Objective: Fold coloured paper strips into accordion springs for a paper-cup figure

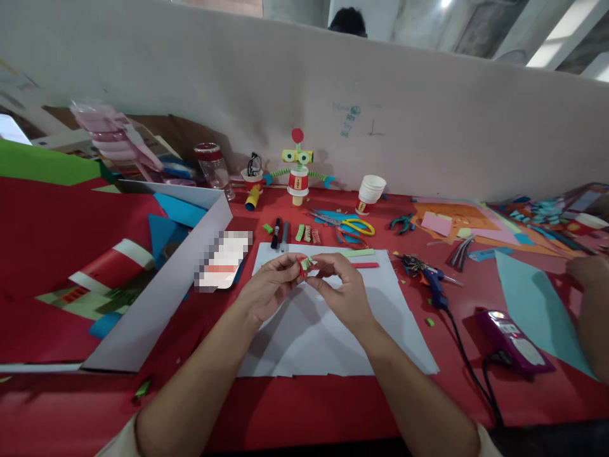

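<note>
Between my two hands is a small folded paper strip in red and light green, held above the white paper sheet. My left hand pinches its left side between thumb and fingers. From the other side my right hand has thumb and fingertips closed at the strip's right end. Just beyond the hands lie a flat light green strip and a red paper strip. Several folded paper springs rest past the sheet's far edge, beside two pens.
A paper-cup robot figure stands at the back near stacked cups. Yellow-handled scissors lie before them. To the right are a glue gun, its cable, a purple device and another person's arm. An open box and phone occupy the left.
</note>
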Demonstrator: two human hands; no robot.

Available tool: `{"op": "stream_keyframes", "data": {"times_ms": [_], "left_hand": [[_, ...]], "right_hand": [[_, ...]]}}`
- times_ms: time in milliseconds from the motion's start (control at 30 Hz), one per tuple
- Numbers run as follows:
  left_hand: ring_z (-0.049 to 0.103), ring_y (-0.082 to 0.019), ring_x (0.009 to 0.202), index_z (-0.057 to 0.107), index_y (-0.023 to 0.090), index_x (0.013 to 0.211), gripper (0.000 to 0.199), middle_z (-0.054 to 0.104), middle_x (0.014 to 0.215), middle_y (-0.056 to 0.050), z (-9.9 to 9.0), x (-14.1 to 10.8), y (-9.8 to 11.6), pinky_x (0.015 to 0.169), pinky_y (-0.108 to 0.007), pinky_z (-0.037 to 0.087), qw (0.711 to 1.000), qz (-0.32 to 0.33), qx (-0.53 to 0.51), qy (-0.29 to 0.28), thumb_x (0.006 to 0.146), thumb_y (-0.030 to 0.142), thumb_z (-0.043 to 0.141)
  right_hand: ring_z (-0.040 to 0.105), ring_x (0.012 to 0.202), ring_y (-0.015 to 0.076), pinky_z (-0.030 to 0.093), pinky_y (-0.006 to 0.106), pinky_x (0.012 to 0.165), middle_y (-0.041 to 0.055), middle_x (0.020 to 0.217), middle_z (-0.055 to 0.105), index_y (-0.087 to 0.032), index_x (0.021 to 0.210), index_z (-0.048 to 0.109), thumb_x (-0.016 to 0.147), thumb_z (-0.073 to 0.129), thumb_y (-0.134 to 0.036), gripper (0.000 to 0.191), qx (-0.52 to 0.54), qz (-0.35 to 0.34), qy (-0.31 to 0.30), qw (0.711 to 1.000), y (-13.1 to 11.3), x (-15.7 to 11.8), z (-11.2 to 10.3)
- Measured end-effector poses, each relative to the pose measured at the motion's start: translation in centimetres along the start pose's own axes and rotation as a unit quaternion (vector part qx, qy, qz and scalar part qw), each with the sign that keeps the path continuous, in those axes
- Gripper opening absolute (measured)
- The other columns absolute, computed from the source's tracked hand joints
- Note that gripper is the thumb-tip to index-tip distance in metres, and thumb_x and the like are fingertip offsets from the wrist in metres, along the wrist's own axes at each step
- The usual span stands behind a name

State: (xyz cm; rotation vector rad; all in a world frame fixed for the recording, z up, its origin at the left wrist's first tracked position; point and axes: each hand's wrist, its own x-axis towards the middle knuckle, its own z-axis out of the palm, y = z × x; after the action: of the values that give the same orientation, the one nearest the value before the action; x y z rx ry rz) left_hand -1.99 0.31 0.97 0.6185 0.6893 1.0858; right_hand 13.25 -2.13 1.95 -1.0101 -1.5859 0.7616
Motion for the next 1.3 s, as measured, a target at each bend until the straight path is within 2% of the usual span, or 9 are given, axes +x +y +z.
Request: {"op": "stream_keyframes", "data": {"times_ms": [167, 333, 400, 567, 733, 967, 1167, 1300], "left_hand": [[0.054, -0.008, 0.059, 0.065, 0.018, 0.087, 0.03, 0.059, 0.063, 0.003, -0.1, -0.2, 0.1, 0.063, -0.02, 0.044, 0.999, -0.027, 0.017, -0.04, 0.06, 0.014, 0.079], [0.051, -0.008, 0.055, 0.058, 0.02, 0.077, 0.028, 0.052, 0.057, 0.006, 0.1, -0.3, 0.2, 0.058, -0.02, 0.042, 0.998, -0.034, 0.018, -0.044, 0.059, 0.013, 0.079], [0.052, -0.008, 0.056, 0.058, 0.02, 0.076, 0.028, 0.053, 0.058, 0.006, 0.2, -0.3, 0.1, 0.058, -0.02, 0.042, 0.998, -0.038, 0.021, -0.045, 0.059, 0.014, 0.079], [0.058, -0.01, 0.065, 0.058, 0.019, 0.082, 0.029, 0.062, 0.069, 0.002, 0.6, -0.4, -0.2, 0.063, -0.02, 0.043, 0.997, -0.045, 0.024, -0.058, 0.062, 0.016, 0.078], [0.056, -0.009, 0.063, 0.058, 0.019, 0.084, 0.028, 0.061, 0.07, 0.002, 0.6, -0.4, -0.3, 0.063, -0.021, 0.044, 0.996, -0.049, 0.006, -0.08, 0.063, 0.014, 0.077], [0.053, -0.008, 0.056, 0.055, 0.019, 0.073, 0.03, 0.054, 0.058, 0.006, 0.2, -0.3, 0.0, 0.058, -0.021, 0.041, 0.999, -0.027, 0.024, -0.028, 0.057, 0.013, 0.08], [0.054, -0.008, 0.056, 0.058, 0.018, 0.076, 0.037, 0.057, 0.056, 0.006, 0.5, -0.3, -0.3, 0.066, -0.024, 0.044, 0.997, -0.062, -0.026, -0.044, 0.05, 0.012, 0.084], [0.054, -0.007, 0.058, 0.059, 0.017, 0.075, 0.036, 0.057, 0.061, 0.006, 0.7, -0.3, -0.9, 0.07, -0.023, 0.045, 0.994, -0.072, -0.071, -0.048, 0.05, 0.01, 0.084]], "right_hand": [[0.056, 0.085, 0.0161, 0.049, 0.032, 0.078, 0.0029, 0.094, 0.054, -0.032, 0.105, 0.067, 0.079, 0.065, -0.025, 0.028, -0.02, -0.02, -0.012, 1.0, 0.5, 0.0, 0.0], [0.056, 0.094, 0.0189, 0.047, 0.035, 0.084, 0.0046, 0.099, 0.055, -0.032, 0.104, 0.068, 0.08, 0.064, -0.025, 0.026, -0.041, -0.042, -0.036, 0.998, 0.8, -0.1, 0.1], [0.056, 0.095, 0.0199, 0.047, 0.036, 0.085, 0.0052, 0.099, 0.056, -0.031, 0.104, 0.068, 0.081, 0.062, -0.024, 0.025, -0.045, -0.052, -0.04, 0.997, 0.8, -0.2, 0.1], [0.056, 0.091, 0.0207, 0.046, 0.038, 0.083, 0.0052, 0.095, 0.058, -0.03, 0.1, 0.069, 0.081, 0.06, -0.018, 0.024, -0.066, -0.065, -0.005, 0.996, 1.0, -0.4, 0.3], [0.056, 0.091, 0.02, 0.045, 0.037, 0.085, 0.0045, 0.096, 0.059, -0.031, 0.099, 0.069, 0.08, 0.06, -0.015, 0.026, -0.051, -0.062, -0.013, 0.997, 1.4, -0.5, 0.5], [0.057, 0.095, 0.0203, 0.045, 0.037, 0.086, 0.0047, 0.1, 0.064, -0.029, 0.104, 0.066, 0.081, 0.061, -0.022, 0.024, -0.007, -0.039, -0.032, 0.999, 1.1, -0.4, 0.6], [0.058, 0.09, 0.021, 0.045, 0.037, 0.082, 0.0039, 0.093, 0.066, -0.029, 0.097, 0.067, 0.082, 0.058, -0.019, 0.02, -0.037, -0.072, -0.017, 0.997, 1.1, -0.4, 0.5], [0.057, 0.089, 0.0213, 0.045, 0.037, 0.081, 0.0045, 0.091, 0.066, -0.027, 0.096, 0.067, 0.082, 0.056, -0.016, 0.021, -0.053, -0.09, -0.005, 0.995, 1.2, -0.5, 0.5]]}}
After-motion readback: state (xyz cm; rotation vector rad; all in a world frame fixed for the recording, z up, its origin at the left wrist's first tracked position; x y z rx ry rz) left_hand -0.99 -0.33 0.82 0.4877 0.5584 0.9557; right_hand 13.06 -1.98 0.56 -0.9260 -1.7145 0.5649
